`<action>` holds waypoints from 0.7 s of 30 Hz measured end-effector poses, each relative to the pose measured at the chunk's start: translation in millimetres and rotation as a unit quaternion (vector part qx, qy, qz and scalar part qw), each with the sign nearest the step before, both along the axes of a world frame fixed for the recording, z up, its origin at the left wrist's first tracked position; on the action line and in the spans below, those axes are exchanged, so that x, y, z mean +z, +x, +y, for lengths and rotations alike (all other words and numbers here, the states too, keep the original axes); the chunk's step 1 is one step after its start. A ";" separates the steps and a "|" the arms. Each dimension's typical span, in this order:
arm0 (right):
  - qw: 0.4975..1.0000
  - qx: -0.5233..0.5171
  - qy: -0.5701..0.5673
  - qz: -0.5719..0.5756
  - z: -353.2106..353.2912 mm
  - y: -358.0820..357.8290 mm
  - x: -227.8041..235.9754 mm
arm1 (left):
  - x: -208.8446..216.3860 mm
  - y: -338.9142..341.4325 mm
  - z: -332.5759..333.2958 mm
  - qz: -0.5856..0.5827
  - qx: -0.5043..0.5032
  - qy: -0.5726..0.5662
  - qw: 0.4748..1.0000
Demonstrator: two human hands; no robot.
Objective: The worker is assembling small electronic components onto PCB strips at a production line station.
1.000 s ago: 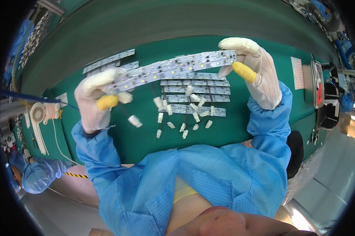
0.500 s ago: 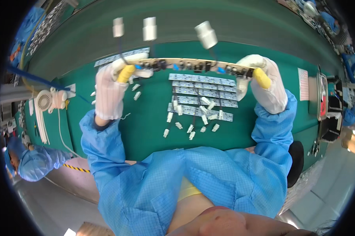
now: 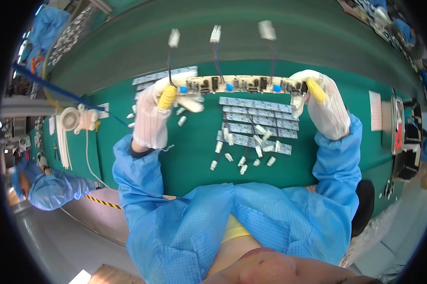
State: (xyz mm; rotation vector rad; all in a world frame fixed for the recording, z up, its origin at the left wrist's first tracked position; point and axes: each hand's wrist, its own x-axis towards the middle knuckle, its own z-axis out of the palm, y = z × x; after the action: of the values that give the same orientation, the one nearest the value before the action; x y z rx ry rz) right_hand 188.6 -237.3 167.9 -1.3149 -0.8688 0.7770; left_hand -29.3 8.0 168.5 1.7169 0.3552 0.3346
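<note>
I hold a long, narrow circuit board [image 3: 244,85] level above the green mat, one end in each gloved hand. My left hand [image 3: 152,116] closes on its left end, a yellow-covered thumb pressing the front. At the other end my right hand [image 3: 328,106] grips it the same way. Black parts and blue discs line the board's near side. From it three white plugs [image 3: 215,34] stand up on thin wires. Below, several pale LED strips [image 3: 256,110] lie stacked in rows, with loose white plugs [image 3: 258,150] on wires spread over and in front of them.
More LED strips [image 3: 152,76] lie beyond my left hand. A white fan [image 3: 70,119] stands at the left with a cable. A paper sheet [image 3: 375,111] and a metal-edged tray [image 3: 388,125] are at the right. A co-worker's blue sleeve [image 3: 64,189] shows at lower left.
The board has tilted so that more of its component side shows, and its plugs stand up differently. The whole view has shifted, with the scene sitting farther right and slightly lower.
</note>
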 end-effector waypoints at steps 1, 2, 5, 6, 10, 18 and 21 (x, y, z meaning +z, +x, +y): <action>1.000 -0.003 -0.028 0.008 4.8 -2.5 1.8 | -4.8 1.3 -3.6 -0.084 -0.037 -0.115 0.989; 0.998 -0.013 -0.060 0.013 5.4 -4.9 4.1 | -10.1 3.8 -3.5 -0.168 -0.081 -0.228 0.956; 0.998 0.013 -0.059 0.003 4.4 -10.5 9.6 | -16.0 3.0 5.4 -0.143 -0.031 -0.197 0.969; 0.999 0.012 -0.044 -0.007 5.4 -12.0 7.4 | -20.1 3.6 9.9 -0.154 0.021 -0.131 0.979; 1.000 0.008 -0.023 -0.013 2.2 -10.5 5.6 | -36.3 -10.1 97.3 -0.084 0.167 0.006 0.982; 0.999 0.008 -0.035 -0.015 3.2 -9.4 4.6 | -71.0 -17.6 139.3 0.058 0.096 0.482 0.869; 0.999 0.008 -0.028 -0.045 2.7 -7.8 4.6 | -74.5 -31.2 135.3 0.072 -0.026 0.244 0.967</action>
State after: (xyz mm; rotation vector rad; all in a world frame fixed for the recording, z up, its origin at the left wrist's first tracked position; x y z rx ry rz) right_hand 180.8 -234.6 172.5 -1.4030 -0.9344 0.7644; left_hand -60.5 143.4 94.1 2.2377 0.3523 0.2727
